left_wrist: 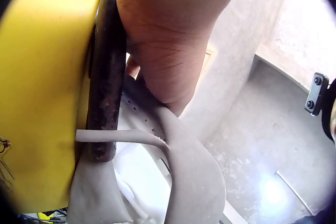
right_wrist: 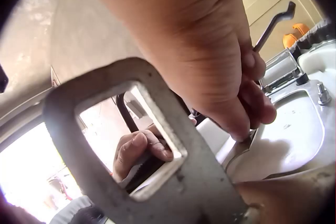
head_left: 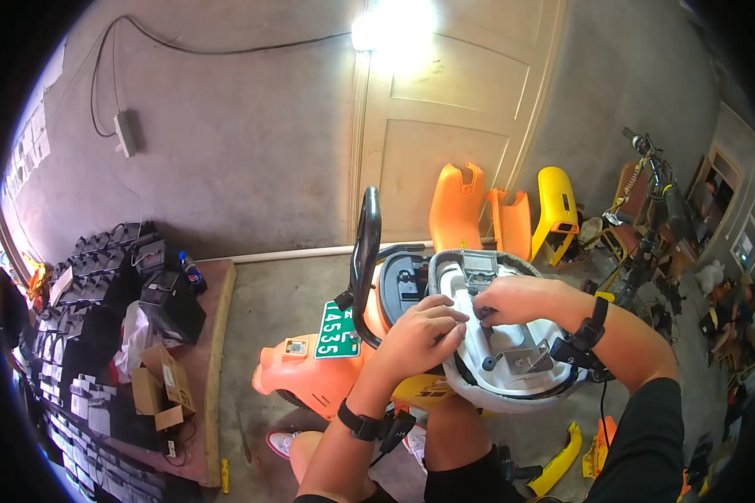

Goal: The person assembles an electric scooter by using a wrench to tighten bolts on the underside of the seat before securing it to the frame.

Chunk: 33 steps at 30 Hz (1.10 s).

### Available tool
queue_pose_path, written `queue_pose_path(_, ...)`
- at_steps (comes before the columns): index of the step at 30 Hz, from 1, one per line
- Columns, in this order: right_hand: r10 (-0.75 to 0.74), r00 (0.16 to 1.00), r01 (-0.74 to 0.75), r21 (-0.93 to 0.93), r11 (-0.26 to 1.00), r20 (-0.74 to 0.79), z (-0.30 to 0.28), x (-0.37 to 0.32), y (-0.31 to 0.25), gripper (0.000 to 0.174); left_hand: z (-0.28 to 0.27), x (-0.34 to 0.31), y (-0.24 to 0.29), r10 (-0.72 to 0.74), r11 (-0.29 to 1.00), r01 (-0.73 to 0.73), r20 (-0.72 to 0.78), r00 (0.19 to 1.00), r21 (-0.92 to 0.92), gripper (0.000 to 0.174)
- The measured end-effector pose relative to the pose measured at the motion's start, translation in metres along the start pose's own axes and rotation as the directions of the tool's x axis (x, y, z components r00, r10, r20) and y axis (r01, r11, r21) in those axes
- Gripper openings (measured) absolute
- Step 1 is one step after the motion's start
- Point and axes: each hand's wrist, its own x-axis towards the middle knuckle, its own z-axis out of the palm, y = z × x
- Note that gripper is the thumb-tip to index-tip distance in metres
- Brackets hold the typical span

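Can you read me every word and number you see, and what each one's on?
"4535", sideways on the green plate; its other characters are unclear.
Too small or blurred to read: the label on the blue bottle.
Also too small: the sticker on the orange body.
Also too small: the wall papers.

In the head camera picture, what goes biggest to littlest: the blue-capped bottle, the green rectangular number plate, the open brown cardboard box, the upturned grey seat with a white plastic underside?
1. Upturned grey seat
2. Brown cardboard box
3. Green number plate
4. Blue-capped bottle
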Motion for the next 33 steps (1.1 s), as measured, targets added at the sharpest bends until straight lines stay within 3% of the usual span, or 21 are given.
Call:
queue_pose_path(3, -0.128, 0.992, 0.129, 0.007, 0.992, -0.004, 0.002, 0.001, 0.007, 0.015, 0.000, 0.000, 0.001, -0.001, 1.000, 0.001, 0.007, 1.000, 0.018, 0.018)
queue_pose_path(7, -0.134, 0.991, 0.134, 0.071, 0.988, -0.004, 0.006, 0.002, 0.012, 0.014, 0.001, 0.001, -0.001, 0.007, 1.000, -0.007, -0.001, 1.000, 0.001, 0.019)
queue_pose_path(9, -0.121, 0.992, 0.109, 0.219, 0.970, 0.040, 0.001, 0.003, 0.006, 0.016, 0.000, 0.001, -0.001, 0.014, 1.000, -0.014, 0.000, 1.000, -0.003, 0.019)
queue_pose_path(16, -0.023, 0.997, 0.006, 0.224, 0.975, 0.073, -0.003, 0.002, -0.008, 0.023, 0.002, -0.001, -0.002, 0.006, 1.000, -0.005, -0.011, 1.000, 0.015, 0.019)
queue_pose_path(18, -0.138, 0.986, 0.152, 0.158, 0.976, -0.099, 0.007, 0.001, 0.001, 0.030, 0.002, -0.001, -0.001, -0.008, 1.000, 0.008, -0.017, 1.000, 0.009, 0.019)
queue_pose_path(24, -0.161, 0.987, 0.151, 0.226, 0.962, 0.026, -0.001, 0.001, -0.003, 0.033, 0.001, 0.000, -0.002, 0.010, 1.000, -0.010, -0.017, 1.000, 0.012, 0.018)
queue_pose_path(33, -0.102, 0.992, 0.115, 0.214, 0.970, -0.068, 0.010, 0.006, 0.001, 0.034, 0.002, 0.000, -0.001, 0.008, 1.000, -0.008, -0.030, 1.000, -0.002, 0.017)
